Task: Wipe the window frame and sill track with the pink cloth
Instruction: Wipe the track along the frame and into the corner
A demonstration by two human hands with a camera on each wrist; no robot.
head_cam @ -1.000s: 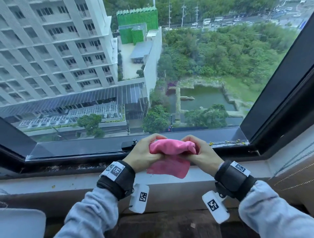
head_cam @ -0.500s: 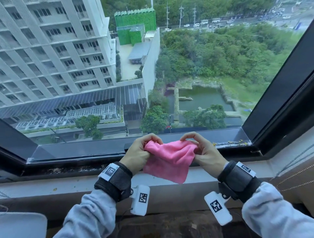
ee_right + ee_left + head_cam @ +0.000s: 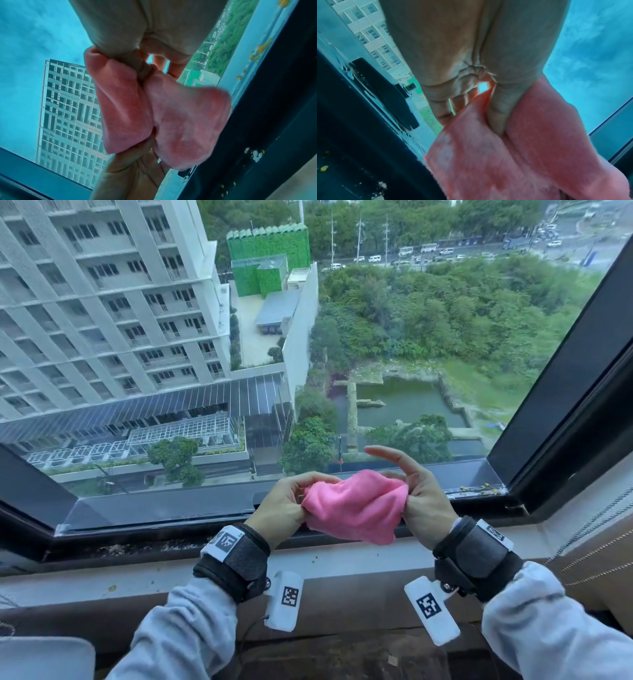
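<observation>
I hold the pink cloth [image 3: 356, 506] between both hands, just above the dark window frame [image 3: 154, 537] and its sill track [image 3: 137, 547]. My left hand [image 3: 291, 505] grips the cloth's left end, thumb pressed into a fold [image 3: 498, 119]. My right hand [image 3: 418, 494] pinches the right end with the thumb, its index finger sticking out straight toward the left. The cloth [image 3: 154, 108] hangs bunched between the two hands [image 3: 137, 65]. Dirt and debris lie in the track on the left.
The glass pane [image 3: 308, 354] looks down on buildings and trees far below. A black latch [image 3: 385, 94] sits on the lower frame. Yellow-green specks dot the frame's right corner [image 3: 479, 489]. The pale inner sill [image 3: 342, 563] runs under my wrists. The dark side frame [image 3: 565, 405] rises at right.
The bunched cloth has been pulled wider between my hands. My right index finger has lifted off it and now points left. The hands have risen slightly.
</observation>
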